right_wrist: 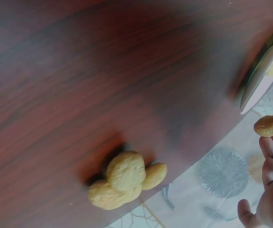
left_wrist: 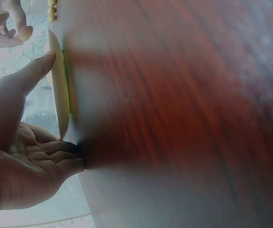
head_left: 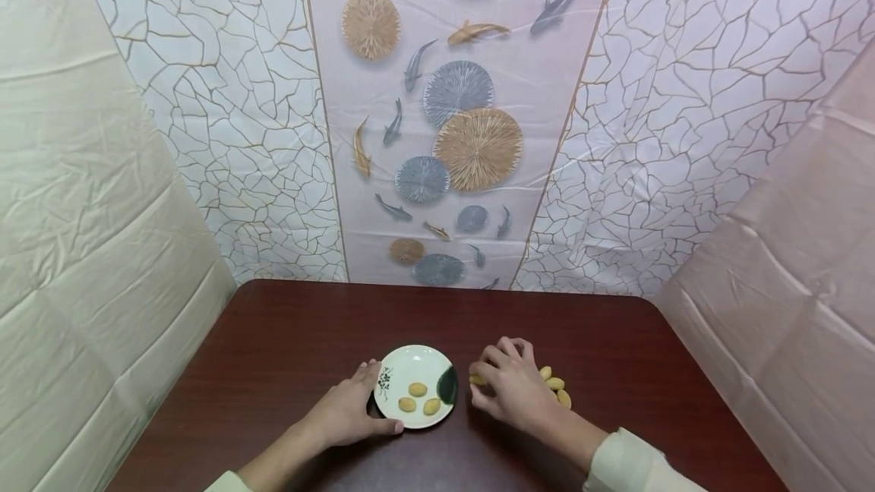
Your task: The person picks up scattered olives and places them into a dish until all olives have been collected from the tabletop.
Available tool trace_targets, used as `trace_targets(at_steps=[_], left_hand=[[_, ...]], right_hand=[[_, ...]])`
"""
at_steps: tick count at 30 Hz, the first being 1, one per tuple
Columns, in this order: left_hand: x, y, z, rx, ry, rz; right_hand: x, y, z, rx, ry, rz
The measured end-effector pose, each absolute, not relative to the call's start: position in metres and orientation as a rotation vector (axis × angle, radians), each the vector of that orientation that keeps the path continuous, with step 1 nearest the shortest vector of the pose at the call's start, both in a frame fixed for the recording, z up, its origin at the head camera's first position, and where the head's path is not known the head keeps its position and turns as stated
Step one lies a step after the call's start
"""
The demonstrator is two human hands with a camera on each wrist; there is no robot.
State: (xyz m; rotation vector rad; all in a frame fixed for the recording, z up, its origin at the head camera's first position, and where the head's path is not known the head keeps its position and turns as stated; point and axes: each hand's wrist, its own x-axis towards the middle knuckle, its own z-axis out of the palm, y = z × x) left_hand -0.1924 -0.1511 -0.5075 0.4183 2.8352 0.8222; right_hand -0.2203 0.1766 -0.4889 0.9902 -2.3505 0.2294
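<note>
A round white plate (head_left: 418, 355) with a dark green patch and a dark printed pattern holds three small yellow oval biscuit-like pieces (head_left: 418, 389). My left hand (head_left: 345, 412) rests at the plate's left side, its thumb and fairly straight fingers touching the rim. To the right of the plate, my right hand (head_left: 509, 386) pinches one yellow oval piece (right_wrist: 267, 126) between thumb and fingertips, raised off the table in the right wrist view. More such pieces (right_wrist: 127, 172) lie close together on the table, partly hidden behind the right hand in the head view.
The dark red-brown wooden table (head_left: 307, 332) has rounded far corners. Behind it hangs a patterned cloth (head_left: 437, 135) with fish and round motifs. Plain pale cloths (head_left: 102, 249) flank the left and right sides.
</note>
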Motion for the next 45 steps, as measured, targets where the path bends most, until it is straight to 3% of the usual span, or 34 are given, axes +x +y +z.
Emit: trace_targets(at_steps=[45], left_hand=[[-0.192,-0.151,-0.506,0.427,2.835,0.82]], right_hand=[[-0.227,0.133,-0.498,1.158,-2.513,0.246]])
